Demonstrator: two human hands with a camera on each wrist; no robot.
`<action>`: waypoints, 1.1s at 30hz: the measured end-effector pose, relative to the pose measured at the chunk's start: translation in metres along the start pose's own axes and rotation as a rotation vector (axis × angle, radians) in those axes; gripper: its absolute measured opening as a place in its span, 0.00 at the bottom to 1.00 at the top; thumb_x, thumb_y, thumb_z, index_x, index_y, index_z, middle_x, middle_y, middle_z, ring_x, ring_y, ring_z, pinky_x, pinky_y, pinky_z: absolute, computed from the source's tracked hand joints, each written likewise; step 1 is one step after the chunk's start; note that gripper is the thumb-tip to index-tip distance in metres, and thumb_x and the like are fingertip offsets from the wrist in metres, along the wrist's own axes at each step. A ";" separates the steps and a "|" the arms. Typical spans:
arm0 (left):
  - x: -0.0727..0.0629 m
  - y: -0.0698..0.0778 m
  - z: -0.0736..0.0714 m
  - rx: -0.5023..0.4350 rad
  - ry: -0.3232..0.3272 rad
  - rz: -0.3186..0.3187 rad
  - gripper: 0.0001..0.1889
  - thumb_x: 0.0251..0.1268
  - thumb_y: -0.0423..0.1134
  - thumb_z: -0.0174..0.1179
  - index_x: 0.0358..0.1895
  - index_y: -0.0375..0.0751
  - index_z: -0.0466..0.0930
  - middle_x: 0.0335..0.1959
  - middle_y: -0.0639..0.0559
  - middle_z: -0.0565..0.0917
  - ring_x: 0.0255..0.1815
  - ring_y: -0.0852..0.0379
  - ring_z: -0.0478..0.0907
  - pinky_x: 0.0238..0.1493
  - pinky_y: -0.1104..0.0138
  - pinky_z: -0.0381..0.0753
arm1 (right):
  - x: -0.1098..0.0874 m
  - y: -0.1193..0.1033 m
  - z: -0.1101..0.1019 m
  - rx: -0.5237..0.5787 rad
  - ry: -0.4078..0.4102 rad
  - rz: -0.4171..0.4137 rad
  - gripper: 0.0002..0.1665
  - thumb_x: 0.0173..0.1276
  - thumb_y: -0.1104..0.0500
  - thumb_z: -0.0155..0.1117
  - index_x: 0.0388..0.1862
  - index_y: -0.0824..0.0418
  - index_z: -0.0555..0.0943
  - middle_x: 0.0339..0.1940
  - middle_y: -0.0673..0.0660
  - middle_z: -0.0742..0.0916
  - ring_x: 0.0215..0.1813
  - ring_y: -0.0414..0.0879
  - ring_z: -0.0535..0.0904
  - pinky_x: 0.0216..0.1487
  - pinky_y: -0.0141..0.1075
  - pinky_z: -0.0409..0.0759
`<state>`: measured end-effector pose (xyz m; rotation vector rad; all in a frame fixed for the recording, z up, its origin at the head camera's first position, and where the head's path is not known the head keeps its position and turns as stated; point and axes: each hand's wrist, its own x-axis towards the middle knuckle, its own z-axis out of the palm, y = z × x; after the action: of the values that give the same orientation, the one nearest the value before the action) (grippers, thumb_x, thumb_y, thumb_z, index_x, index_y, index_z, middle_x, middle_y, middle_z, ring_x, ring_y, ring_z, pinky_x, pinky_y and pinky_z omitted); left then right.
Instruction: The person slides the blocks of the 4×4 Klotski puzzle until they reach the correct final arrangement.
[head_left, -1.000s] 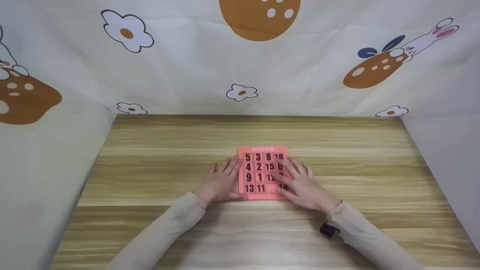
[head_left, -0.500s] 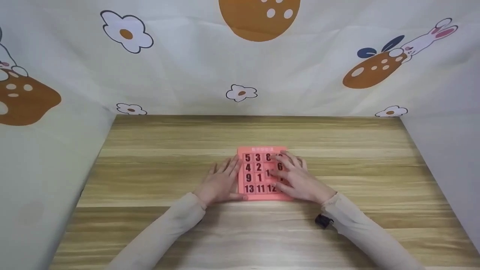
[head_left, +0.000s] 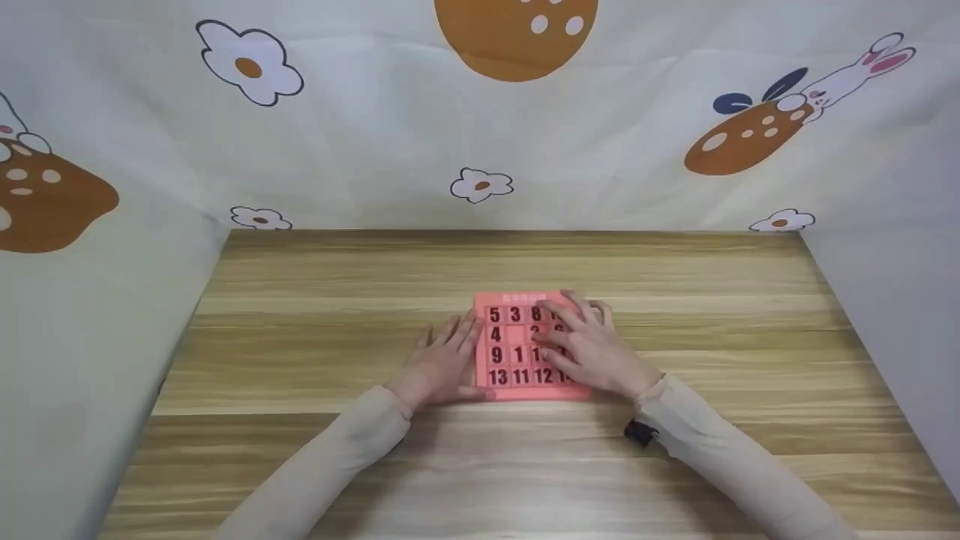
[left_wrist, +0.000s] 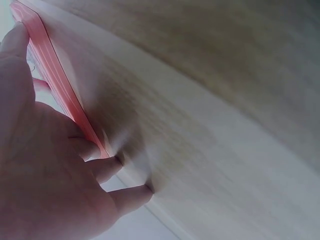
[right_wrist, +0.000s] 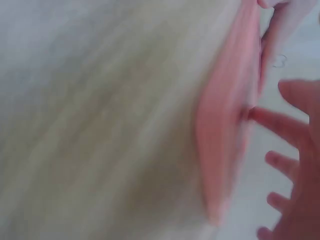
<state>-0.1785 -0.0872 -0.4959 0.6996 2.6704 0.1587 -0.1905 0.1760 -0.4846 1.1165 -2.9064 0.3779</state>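
A pink number slide puzzle (head_left: 517,395) lies flat on the table, its black-numbered tiles set in a square frame. My left hand (head_left: 439,367) rests along its left edge, thumb on the near left corner. In the left wrist view, some straight fingertips (left_wrist: 131,199) of that hand touch the tabletop beside the pink rim (left_wrist: 62,82). Spread over the puzzle's right side is my right hand (head_left: 604,358), a fingertip (right_wrist: 251,114) touching the tiles. The vacant slot (head_left: 516,334) sits right of tile 4 (head_left: 496,334). Several right-column tiles are partly hidden by the fingers.
The wood-grain table (head_left: 337,285) spreads around the puzzle. Pale cloth (head_left: 375,135) printed with flowers and rabbits hangs behind and at the left. A black object (head_left: 641,433) sits under the right sleeve's cuff.
The right hand has shifted left and slightly up. Tiles 12 and 15 slid down, then tile 2 slid right, moving the gap from the bottom row to the second row. The left hand stays put.
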 end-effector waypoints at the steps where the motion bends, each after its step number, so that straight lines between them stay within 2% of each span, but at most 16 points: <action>1: 0.000 0.000 0.000 0.004 0.001 -0.001 0.59 0.55 0.75 0.51 0.78 0.38 0.37 0.79 0.46 0.36 0.77 0.43 0.38 0.72 0.42 0.39 | -0.001 0.001 -0.001 -0.017 0.026 -0.001 0.19 0.70 0.47 0.59 0.53 0.53 0.84 0.74 0.59 0.65 0.74 0.64 0.50 0.65 0.69 0.50; 3: 0.000 0.000 0.000 0.012 -0.007 -0.008 0.59 0.55 0.76 0.50 0.78 0.39 0.36 0.78 0.46 0.35 0.77 0.44 0.37 0.72 0.43 0.39 | -0.004 0.001 -0.002 -0.030 0.040 -0.029 0.18 0.69 0.48 0.60 0.52 0.52 0.85 0.74 0.59 0.65 0.74 0.64 0.50 0.65 0.69 0.50; 7: -0.001 0.001 -0.001 0.007 -0.014 -0.014 0.59 0.55 0.76 0.50 0.78 0.40 0.36 0.78 0.47 0.34 0.77 0.45 0.36 0.72 0.43 0.37 | -0.007 -0.001 0.001 0.017 -0.033 -0.128 0.21 0.71 0.45 0.57 0.59 0.48 0.81 0.76 0.59 0.61 0.74 0.65 0.48 0.64 0.69 0.51; 9: -0.001 0.001 -0.002 0.003 -0.019 -0.013 0.59 0.55 0.76 0.49 0.78 0.40 0.35 0.78 0.48 0.34 0.77 0.45 0.36 0.72 0.43 0.37 | -0.006 -0.003 0.002 0.036 -0.054 -0.122 0.22 0.72 0.44 0.56 0.61 0.46 0.80 0.77 0.59 0.60 0.75 0.65 0.47 0.65 0.69 0.50; 13: -0.001 0.002 -0.003 -0.005 -0.023 -0.011 0.59 0.54 0.76 0.49 0.78 0.40 0.36 0.78 0.48 0.33 0.77 0.45 0.35 0.72 0.43 0.37 | 0.001 -0.005 0.002 -0.008 -0.041 -0.024 0.23 0.72 0.43 0.55 0.63 0.46 0.79 0.77 0.56 0.59 0.75 0.65 0.45 0.66 0.68 0.49; 15: -0.001 0.002 -0.003 -0.001 -0.024 -0.011 0.59 0.54 0.77 0.48 0.78 0.40 0.36 0.78 0.48 0.34 0.77 0.45 0.36 0.72 0.43 0.38 | 0.005 -0.007 0.003 -0.030 -0.045 -0.008 0.24 0.72 0.43 0.54 0.64 0.45 0.77 0.78 0.56 0.57 0.76 0.64 0.45 0.66 0.69 0.49; 23: -0.001 0.000 -0.002 0.008 -0.007 -0.004 0.59 0.55 0.76 0.49 0.78 0.40 0.36 0.78 0.48 0.34 0.77 0.44 0.37 0.72 0.43 0.39 | 0.010 -0.023 0.009 0.022 -0.101 -0.145 0.26 0.74 0.42 0.50 0.67 0.46 0.75 0.77 0.59 0.59 0.75 0.64 0.46 0.67 0.69 0.44; 25: -0.001 0.000 -0.003 0.002 -0.002 -0.002 0.59 0.55 0.76 0.50 0.78 0.40 0.36 0.78 0.47 0.35 0.77 0.44 0.37 0.72 0.43 0.39 | 0.009 -0.023 0.007 0.007 -0.074 -0.135 0.23 0.74 0.43 0.52 0.62 0.48 0.80 0.76 0.58 0.62 0.75 0.64 0.48 0.67 0.68 0.47; 29: -0.002 0.000 -0.002 0.006 -0.004 -0.005 0.59 0.54 0.76 0.49 0.78 0.40 0.36 0.78 0.47 0.35 0.77 0.44 0.37 0.72 0.43 0.39 | 0.005 -0.021 0.000 -0.015 0.012 -0.065 0.16 0.71 0.45 0.57 0.46 0.49 0.88 0.74 0.55 0.67 0.75 0.61 0.51 0.66 0.65 0.52; 31: -0.002 0.000 -0.001 0.011 -0.007 -0.006 0.59 0.54 0.77 0.48 0.78 0.40 0.36 0.78 0.47 0.35 0.77 0.44 0.37 0.72 0.43 0.39 | 0.008 -0.021 -0.002 -0.008 0.019 -0.038 0.17 0.71 0.45 0.57 0.48 0.50 0.87 0.75 0.55 0.65 0.75 0.61 0.50 0.66 0.66 0.52; 33: -0.001 0.001 -0.002 0.017 -0.008 -0.007 0.59 0.54 0.77 0.47 0.78 0.40 0.37 0.78 0.47 0.35 0.77 0.44 0.37 0.72 0.42 0.38 | 0.013 -0.021 0.000 0.011 -0.007 -0.022 0.21 0.72 0.44 0.55 0.56 0.49 0.83 0.76 0.54 0.62 0.75 0.61 0.49 0.66 0.67 0.52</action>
<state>-0.1782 -0.0871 -0.4939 0.6943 2.6695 0.1319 -0.1865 0.1523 -0.4791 1.1526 -2.8990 0.3904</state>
